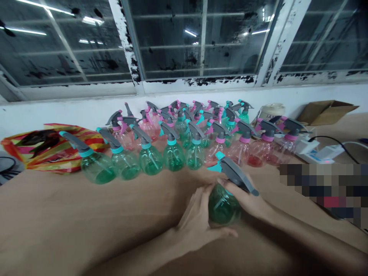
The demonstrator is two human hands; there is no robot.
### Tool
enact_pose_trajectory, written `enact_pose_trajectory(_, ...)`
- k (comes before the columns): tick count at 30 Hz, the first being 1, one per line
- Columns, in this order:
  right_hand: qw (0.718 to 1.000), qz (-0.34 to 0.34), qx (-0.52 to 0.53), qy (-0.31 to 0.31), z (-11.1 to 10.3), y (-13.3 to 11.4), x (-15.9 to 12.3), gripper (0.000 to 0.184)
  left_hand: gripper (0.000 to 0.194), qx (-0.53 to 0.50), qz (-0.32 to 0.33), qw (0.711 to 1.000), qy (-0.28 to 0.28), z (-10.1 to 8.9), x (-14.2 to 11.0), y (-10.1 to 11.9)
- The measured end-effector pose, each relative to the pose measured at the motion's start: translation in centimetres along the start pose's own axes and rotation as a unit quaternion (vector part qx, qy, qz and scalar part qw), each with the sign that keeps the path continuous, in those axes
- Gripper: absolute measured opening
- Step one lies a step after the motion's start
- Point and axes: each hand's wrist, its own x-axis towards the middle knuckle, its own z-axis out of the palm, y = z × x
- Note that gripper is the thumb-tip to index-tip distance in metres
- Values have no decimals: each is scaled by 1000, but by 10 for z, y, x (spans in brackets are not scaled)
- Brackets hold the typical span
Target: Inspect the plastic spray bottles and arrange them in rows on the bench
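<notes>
A green spray bottle with a grey and teal trigger head is between my hands at the front of the table. My left hand wraps the left side of its round body, thumb low in front. At the bottle's neck, just under the trigger head, my right hand grips from the right; some of its fingers are hidden. Behind stands a front row of similar bottles, with a green bottle in the middle and a pink bottle farther right.
More pink and green bottles crowd behind the front row, near the wall. A striped plastic bag lies at the left. On the right are a white power strip with cables, a cardboard box and a whitish container. Part of the right side is pixelated.
</notes>
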Motion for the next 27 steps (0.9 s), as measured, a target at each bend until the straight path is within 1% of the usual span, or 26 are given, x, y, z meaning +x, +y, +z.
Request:
enact_pose_trajectory(3, 1000, 8, 14, -14, -1, 5, 6, 14, 73, 76, 12, 996, -44, -21, -6, -17)
enact_pose_trajectory(5, 999, 19, 21, -19, 0, 8, 14, 12, 64, 132, -4, 989, -60, -36, -7, -30)
enact_pose_trajectory(8, 999, 22, 40, -25, 4, 14, 28, 15, 57, 217, -28, 972, -83, -55, -9, -46)
enact_pose_trajectory(11, 998, 9, 52, -38, 9, 21, 40, 22, 56, 268, -28, 958, -102, -66, -10, -55)
enact_pose_trajectory(16, 997, 2, 42, -71, 12, 29, 49, 21, 55, 291, -21, 950, -109, -70, -11, -57)
enact_pose_trajectory(20, 994, -7, 44, -98, 12, 28, 52, 25, 54, 285, -16, 953, -96, -68, -11, -59)
enact_pose_trajectory(23, 993, -28, 38, -104, 12, 25, 55, 27, 54, 277, -12, 957, -89, -67, -12, -61)
enact_pose_trajectory(27, 994, -32, 54, -93, 13, 22, 55, 20, 54, 276, -12, 957, -88, -67, -13, -63)
